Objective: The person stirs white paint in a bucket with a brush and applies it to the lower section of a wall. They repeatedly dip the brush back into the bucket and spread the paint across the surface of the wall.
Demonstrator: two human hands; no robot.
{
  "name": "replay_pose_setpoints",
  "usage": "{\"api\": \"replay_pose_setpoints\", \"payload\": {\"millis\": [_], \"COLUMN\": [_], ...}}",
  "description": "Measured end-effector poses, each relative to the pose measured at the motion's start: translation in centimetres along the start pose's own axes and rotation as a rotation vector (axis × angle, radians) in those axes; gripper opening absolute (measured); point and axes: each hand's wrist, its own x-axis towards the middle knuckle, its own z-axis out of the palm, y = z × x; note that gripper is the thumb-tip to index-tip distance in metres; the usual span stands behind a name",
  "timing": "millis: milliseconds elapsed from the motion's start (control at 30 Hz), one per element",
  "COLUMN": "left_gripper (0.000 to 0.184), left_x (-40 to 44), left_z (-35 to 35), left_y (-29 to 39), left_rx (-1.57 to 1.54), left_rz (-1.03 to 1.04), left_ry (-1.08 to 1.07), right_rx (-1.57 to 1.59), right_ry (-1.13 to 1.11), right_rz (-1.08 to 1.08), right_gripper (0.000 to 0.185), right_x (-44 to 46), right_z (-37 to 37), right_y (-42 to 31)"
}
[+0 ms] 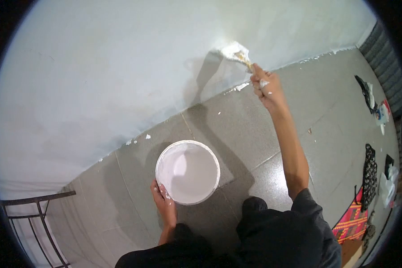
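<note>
My right hand [266, 87] is closed around the handle of a paintbrush [236, 52], its arm stretched forward. Thick white paint coats the bristles, which press against the lower part of the pale wall [120, 62]. White smears mark the back of that hand. Close in front of my legs is a round white bucket [188, 142] with white paint [194, 176] in it. My left hand [165, 203] grips the bucket's near left side; paint spots its fingers, and some fingertips are hidden against the bucket.
White drips [242, 86] lie along the wall's foot on the grey tiled floor [263, 129]. A dark metal frame [40, 198] stands at the lower left. At right are a patterned red cloth [353, 219], a dark cloth [369, 172], plastic bags [387, 183] and a cardboard box [352, 252].
</note>
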Motion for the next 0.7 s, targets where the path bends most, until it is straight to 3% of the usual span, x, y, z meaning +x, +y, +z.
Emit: {"api": "replay_pose_setpoints", "payload": {"millis": [267, 433, 633, 700], "left_gripper": [0.038, 0.036, 0.036, 0.036], "left_x": [0.2, 0.1, 0.0, 0.1], "left_z": [-0.4, -0.3, -0.1, -0.3], "left_y": [-0.4, -0.6, 0.3, 0.0], "left_rx": [0.099, 0.080, 0.020, 0.038], "left_rz": [0.053, 0.053, 0.082, 0.081], "left_ry": [-0.023, -0.006, -0.025, -0.038], "right_rx": [-0.006, -0.194, -0.307, -0.341], "right_ry": [-0.073, 0.034, 0.106, 0.133], "right_rz": [-0.260, -0.261, -0.058, 0.022], "right_gripper": [0.037, 0.043, 0.042, 0.042], "right_x": [-1.3, 0.6, 0.9, -0.2], "right_z": [2.4, 1.3, -2.5, -3.4], "right_y": [-5.3, 2.1, 14.1, 14.7]}}
